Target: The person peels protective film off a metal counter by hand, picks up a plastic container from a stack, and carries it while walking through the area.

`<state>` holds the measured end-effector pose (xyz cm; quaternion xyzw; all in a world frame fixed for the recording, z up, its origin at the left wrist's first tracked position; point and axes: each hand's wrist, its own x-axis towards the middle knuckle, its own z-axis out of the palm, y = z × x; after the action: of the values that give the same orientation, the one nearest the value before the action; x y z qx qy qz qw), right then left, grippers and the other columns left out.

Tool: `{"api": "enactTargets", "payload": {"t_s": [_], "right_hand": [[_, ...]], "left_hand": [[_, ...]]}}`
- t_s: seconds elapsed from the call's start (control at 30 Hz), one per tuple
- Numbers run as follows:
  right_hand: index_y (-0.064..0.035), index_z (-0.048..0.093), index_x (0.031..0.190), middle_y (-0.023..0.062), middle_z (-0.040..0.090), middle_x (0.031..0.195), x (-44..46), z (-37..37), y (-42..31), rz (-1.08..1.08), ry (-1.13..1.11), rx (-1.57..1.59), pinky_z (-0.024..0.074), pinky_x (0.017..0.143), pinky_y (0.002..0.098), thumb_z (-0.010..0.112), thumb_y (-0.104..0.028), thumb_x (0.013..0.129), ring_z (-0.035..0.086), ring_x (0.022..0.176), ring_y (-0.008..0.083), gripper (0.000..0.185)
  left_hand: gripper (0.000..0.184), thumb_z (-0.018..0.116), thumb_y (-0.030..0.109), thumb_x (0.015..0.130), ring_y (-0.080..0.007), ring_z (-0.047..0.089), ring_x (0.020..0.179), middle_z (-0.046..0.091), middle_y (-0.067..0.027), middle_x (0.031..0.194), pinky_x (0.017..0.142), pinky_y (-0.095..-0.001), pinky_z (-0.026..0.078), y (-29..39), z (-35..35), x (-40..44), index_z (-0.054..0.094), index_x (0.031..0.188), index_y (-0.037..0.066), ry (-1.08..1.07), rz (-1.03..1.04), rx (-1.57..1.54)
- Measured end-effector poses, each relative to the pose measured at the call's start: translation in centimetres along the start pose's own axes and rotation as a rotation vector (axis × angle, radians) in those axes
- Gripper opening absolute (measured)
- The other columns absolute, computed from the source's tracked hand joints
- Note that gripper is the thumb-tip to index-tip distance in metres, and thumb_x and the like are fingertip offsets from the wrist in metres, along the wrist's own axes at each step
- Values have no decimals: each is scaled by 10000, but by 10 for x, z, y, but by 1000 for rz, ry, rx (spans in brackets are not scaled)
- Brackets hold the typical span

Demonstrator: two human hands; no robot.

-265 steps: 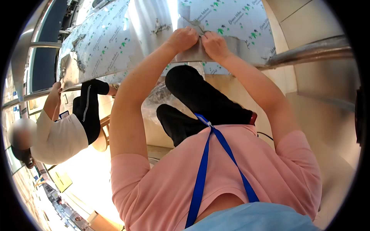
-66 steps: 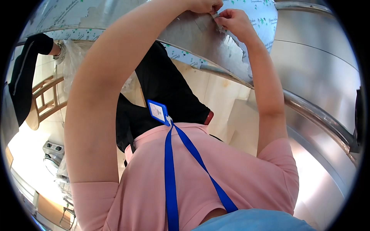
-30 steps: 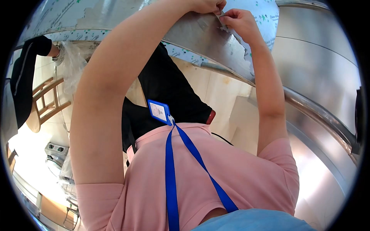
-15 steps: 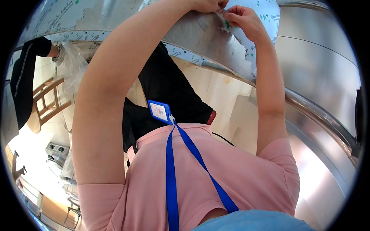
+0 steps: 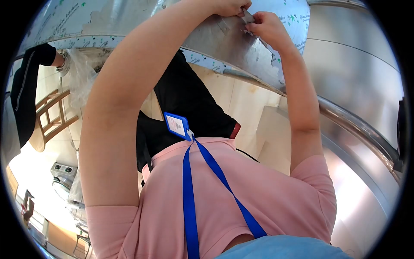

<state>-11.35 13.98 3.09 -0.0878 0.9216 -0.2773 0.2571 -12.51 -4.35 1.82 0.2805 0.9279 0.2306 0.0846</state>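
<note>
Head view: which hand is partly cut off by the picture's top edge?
The left hand. It runs out of the picture at the top, while the right hand sits lower, wholly inside.

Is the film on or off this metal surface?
Partly on: printed film covers some of the metal surface, ending in ragged edges beside bare, shiny patches.
</note>
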Motion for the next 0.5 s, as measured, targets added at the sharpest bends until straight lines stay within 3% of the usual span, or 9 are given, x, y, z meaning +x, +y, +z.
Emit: {"api": "enactTargets", "payload": {"t_s": [0.23,0.33,0.47,0.5], "right_hand": [[45,607,871,55,601,745,-11,-19,17,92,130,203,442,597,223,643,-123,755,534,642,94,207],[34,610,897,51,608,778,-14,-15,9,-74,147,92,445,623,227,659,-163,757,539,676,93,246],[11,614,931,88,626,828,-13,3,-21,-110,206,-232,448,706,290,653,-221,752,573,761,173,295],[-17,617,957,118,621,920,-12,2,-25,-64,150,-242,449,743,327,635,-257,769,570,802,227,305]], "left_hand": [[235,573,295,738,-293,578,921,633,-97,940,722,-467,420,0,-1,1,639,908,147,-9,-18,-30],[238,579,302,734,-291,580,918,635,-96,931,722,-459,424,-3,2,5,641,905,150,-20,-10,-44],[236,574,303,736,-293,582,911,635,-96,924,718,-450,429,-3,3,3,641,902,148,3,-34,-46],[237,570,303,738,-294,583,908,635,-101,923,717,-446,432,-2,2,4,641,903,147,1,-31,-38]]}}
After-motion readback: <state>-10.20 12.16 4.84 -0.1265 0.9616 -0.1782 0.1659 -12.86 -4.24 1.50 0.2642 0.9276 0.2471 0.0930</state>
